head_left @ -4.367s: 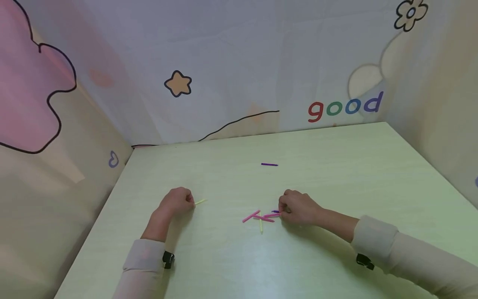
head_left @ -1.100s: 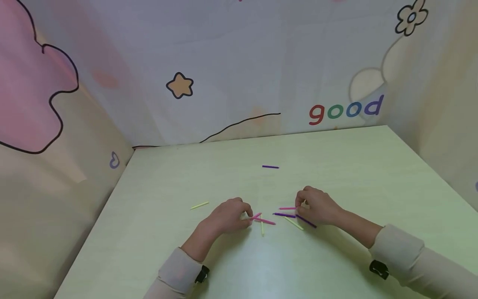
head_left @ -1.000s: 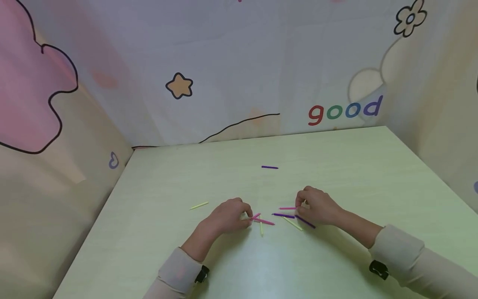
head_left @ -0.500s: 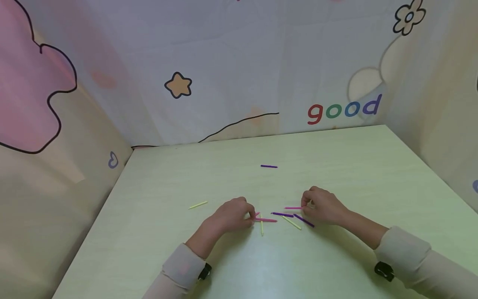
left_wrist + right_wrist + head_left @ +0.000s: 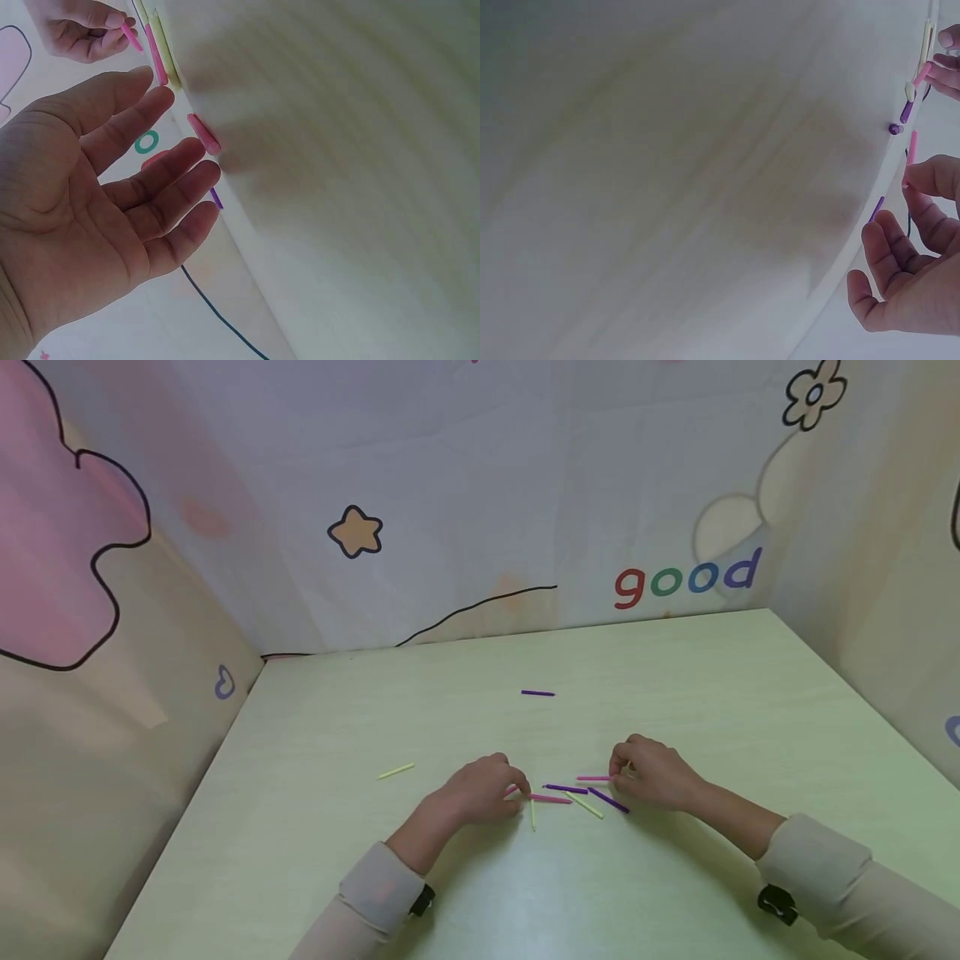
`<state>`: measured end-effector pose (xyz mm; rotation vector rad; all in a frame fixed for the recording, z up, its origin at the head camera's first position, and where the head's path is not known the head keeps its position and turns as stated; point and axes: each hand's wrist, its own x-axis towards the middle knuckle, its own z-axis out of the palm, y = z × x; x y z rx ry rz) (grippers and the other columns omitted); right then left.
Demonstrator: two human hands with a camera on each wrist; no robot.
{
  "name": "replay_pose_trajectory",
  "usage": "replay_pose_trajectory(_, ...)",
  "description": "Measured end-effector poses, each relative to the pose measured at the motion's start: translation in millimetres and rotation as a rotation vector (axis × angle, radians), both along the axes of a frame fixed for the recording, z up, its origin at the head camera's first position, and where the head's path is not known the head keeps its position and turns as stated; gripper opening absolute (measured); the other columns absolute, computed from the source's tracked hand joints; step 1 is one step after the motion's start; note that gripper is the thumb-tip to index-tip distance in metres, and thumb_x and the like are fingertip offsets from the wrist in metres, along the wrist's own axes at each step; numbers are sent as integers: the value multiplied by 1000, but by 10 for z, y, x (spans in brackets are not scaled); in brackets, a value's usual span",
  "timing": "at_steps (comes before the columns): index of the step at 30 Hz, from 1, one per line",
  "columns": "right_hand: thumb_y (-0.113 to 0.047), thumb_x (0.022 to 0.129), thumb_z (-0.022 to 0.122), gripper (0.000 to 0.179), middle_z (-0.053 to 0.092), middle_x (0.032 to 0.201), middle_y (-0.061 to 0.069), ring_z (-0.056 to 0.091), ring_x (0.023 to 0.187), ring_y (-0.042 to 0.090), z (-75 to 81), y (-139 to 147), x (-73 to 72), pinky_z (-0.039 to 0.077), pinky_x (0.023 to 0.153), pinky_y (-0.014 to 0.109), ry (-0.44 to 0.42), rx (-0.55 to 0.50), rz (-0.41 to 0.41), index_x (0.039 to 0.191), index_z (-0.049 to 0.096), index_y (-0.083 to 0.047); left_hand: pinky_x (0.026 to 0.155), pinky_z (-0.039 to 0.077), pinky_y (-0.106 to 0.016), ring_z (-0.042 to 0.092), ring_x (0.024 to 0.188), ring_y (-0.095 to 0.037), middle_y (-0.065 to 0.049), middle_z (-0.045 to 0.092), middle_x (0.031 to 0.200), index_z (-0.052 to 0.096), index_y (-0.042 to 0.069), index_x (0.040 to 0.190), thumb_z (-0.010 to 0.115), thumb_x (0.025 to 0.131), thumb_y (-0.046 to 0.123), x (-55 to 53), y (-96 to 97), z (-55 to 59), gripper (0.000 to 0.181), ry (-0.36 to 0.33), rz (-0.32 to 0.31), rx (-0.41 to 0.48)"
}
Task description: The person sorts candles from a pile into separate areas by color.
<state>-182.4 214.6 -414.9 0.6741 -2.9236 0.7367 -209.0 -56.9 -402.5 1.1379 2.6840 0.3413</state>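
In the head view my left hand [image 5: 487, 789] is low over the table, thumb and index fingertips pinching the end of a pink stick [image 5: 553, 799]. A second pink stick [image 5: 512, 791] shows past its fingers, mostly hidden; in the left wrist view a pink stick [image 5: 202, 135] lies close to the middle fingertip. A yellow stick [image 5: 533, 816] runs from under the held stick. Farther right, my right hand [image 5: 656, 774] pinches a third pink stick [image 5: 592, 778], which points left; the right wrist view shows thumb and index meeting on its end.
Between the hands lie a purple stick [image 5: 566, 789], a yellow stick [image 5: 587, 807] and another purple stick [image 5: 609, 800], close together. One purple stick [image 5: 537, 693] lies farther back, one yellow stick [image 5: 395, 771] at the left. Printed cloth walls [image 5: 465, 510] border the pale table [image 5: 337, 710].
My left hand left the yellow stick at the left for the pink sticks, and lately slides one rightward. My right hand has moved slightly right with its pink stick, off the other sticks.
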Motion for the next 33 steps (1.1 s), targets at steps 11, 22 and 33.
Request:
replay_pose_trajectory(11,-2,75,64,11,54,83,1,54,79,23,22,61,-18,44,65,40,-25,18,-29,75,61,-12,61,38,-24,46,75,-12,0,51,85,73,19,99,64,84,14,-12,90,-12,19,1,-28,-6)
replay_pose_trajectory(22,-4,77,65,9,54,84,3,51,76,21,29,138,-54,43,65,40,-61,10,-77,76,61,-12,62,38,-24,45,77,-12,1,50,87,74,21,97,64,83,15,6,135,-24,18,-35,-25,-24)
replay_pose_trajectory(33,-1,76,63,8,54,82,5,50,73,20,2,300,-131,42,63,35,-74,-24,-121,75,62,-9,67,41,-24,49,81,-13,-1,55,94,71,17,103,68,83,18,28,215,21,20,-32,-42,-20)
